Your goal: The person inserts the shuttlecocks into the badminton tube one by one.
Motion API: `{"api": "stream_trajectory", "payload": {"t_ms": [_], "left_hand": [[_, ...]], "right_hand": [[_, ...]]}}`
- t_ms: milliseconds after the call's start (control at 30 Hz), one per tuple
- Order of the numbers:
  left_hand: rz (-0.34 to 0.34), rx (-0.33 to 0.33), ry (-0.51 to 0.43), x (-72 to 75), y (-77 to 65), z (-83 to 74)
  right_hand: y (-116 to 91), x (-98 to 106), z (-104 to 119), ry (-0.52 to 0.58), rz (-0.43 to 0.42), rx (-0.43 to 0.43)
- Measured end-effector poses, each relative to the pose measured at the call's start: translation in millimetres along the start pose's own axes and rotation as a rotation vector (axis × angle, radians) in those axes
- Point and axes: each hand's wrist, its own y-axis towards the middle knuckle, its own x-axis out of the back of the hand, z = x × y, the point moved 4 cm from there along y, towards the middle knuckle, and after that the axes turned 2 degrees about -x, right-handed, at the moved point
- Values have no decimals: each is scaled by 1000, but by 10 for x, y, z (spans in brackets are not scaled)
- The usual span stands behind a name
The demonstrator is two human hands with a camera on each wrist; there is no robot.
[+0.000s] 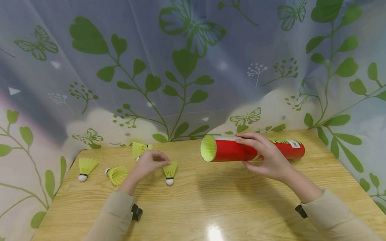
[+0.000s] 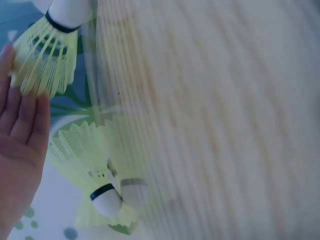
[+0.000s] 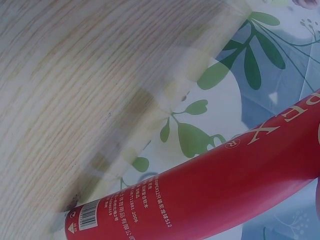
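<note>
My left hand (image 1: 149, 162) pinches a yellow shuttlecock (image 1: 170, 171) by the rim of its skirt, its white cork pointing toward me. In the left wrist view, thumb and fingertips meet the skirt of this shuttlecock (image 2: 47, 57). My right hand (image 1: 267, 155) grips a red shuttlecock tube (image 1: 226, 148) around its middle, its open end facing left. Inside that mouth shows a yellow shuttlecock skirt (image 1: 208, 148). The right wrist view shows the printed tube (image 3: 185, 200), with most of the hand out of frame.
On the wooden table (image 1: 197, 213) to the left lie a shuttlecock (image 1: 87, 167), another shuttlecock (image 1: 117, 175) and a third shuttlecock (image 1: 140, 148) partly behind my left hand. A patterned curtain (image 1: 191, 81) hangs along the table's back edge.
</note>
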Motion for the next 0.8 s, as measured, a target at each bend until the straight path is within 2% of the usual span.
{"api": "stream_trajectory", "payload": {"t_ms": [167, 300, 400, 533, 633, 733, 800], "left_hand": [[-193, 73, 5, 92, -23, -55], [-343, 150, -68, 163, -50, -126], [-423, 216, -140, 207, -72, -201], [-502, 288, -245, 256, -81, -331], [-528, 323, -337, 273, -79, -444], [-545, 338, -422, 289, -88, -574], [-563, 325, -469, 308, -102, -670]], "right_hand": [[-9, -1, -10, -3, 4, -10], [-7, -4, -14, -8, 7, -13], [-7, -4, -15, -8, 5, -10], [-3, -3, -19, -5, 5, -21], [1, -4, -24, -15, 6, -24], [6, -8, -23, -14, -1, -13], [9, -11, -23, -3, -2, -8]]}}
